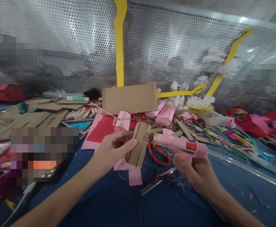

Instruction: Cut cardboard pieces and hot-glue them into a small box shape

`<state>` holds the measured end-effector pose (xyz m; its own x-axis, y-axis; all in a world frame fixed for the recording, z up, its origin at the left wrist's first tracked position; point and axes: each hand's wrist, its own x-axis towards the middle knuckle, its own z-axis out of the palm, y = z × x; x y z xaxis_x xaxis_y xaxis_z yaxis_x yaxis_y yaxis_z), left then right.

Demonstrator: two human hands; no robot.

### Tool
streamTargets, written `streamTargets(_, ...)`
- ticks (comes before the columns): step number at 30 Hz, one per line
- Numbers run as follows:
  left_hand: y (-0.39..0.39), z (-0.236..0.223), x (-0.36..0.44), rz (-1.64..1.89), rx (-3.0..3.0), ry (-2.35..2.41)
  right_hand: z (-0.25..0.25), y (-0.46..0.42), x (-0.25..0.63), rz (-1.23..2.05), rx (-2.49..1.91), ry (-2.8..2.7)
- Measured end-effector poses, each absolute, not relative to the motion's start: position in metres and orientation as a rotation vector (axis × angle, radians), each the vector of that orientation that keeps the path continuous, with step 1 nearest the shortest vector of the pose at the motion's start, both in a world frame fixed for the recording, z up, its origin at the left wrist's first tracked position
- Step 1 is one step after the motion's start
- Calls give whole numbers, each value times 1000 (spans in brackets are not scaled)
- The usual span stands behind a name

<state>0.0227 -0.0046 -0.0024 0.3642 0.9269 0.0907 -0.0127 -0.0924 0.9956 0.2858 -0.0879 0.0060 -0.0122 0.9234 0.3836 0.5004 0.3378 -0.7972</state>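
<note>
My left hand is closed on a small folded cardboard piece, thumb on its front, held tilted above the blue table. My right hand grips a pink-wrapped glue gun whose nozzle points left, a short way from the cardboard's right edge. Red-handled scissors lie on the table between and under the two hands. Pink paper scraps lie just below the cardboard piece.
A larger cardboard box panel stands behind, with pink paper-and-cardboard pieces beside it. Cardboard sheets and a glue stick lie at left. Yellow paper strips and cotton wads hang on the perforated metal wall. Red clutter sits at right.
</note>
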Motion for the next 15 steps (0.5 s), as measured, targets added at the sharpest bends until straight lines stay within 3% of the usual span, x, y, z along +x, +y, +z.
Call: streamTargets(15,-7,0,24,974,1485,915,9,-89,286,574,-1343,-1672)
